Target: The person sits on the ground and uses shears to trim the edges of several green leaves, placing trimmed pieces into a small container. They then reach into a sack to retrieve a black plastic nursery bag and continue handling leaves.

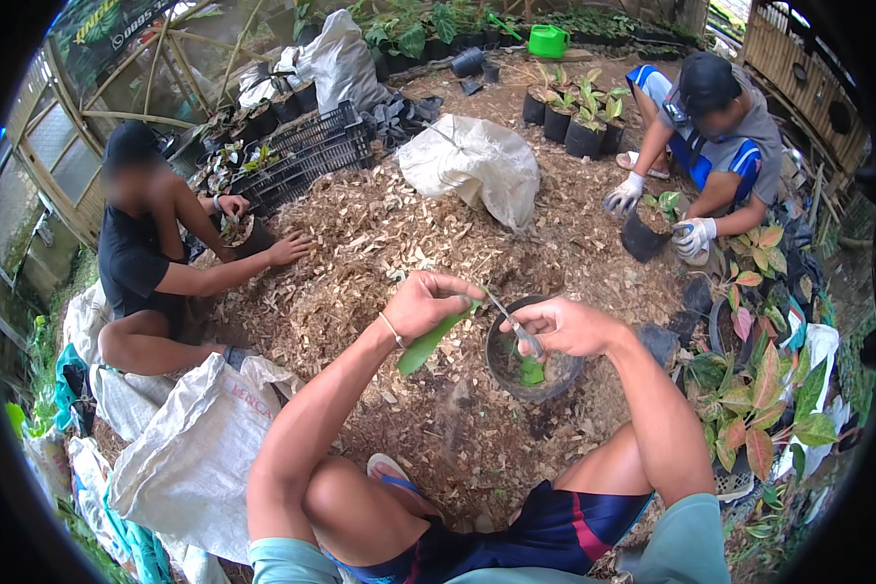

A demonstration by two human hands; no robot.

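Between the fingers of my left hand [427, 305] is a long green leaf [432, 343], which hangs down toward my wrist. My right hand [566, 327] grips a pair of small metal scissors [523, 334]. Their blades point up and left and meet the leaf's upper end near my left fingertips. Whether the blades touch there is too small to tell. Below my right hand a round black pot [502, 369] stands on the ground, with green leaf pieces [531, 371] in it. My right hand covers part of its rim.
Wood shavings [350, 241] are heaped ahead, topped by a white sack [467, 157]. One person [142, 241] sits left beside a pot; another, in gloves [693, 237], holds a potted plant [646, 230] at right. Reddish-green plants [763, 401] crowd my right side. An open sack [190, 452] lies left.
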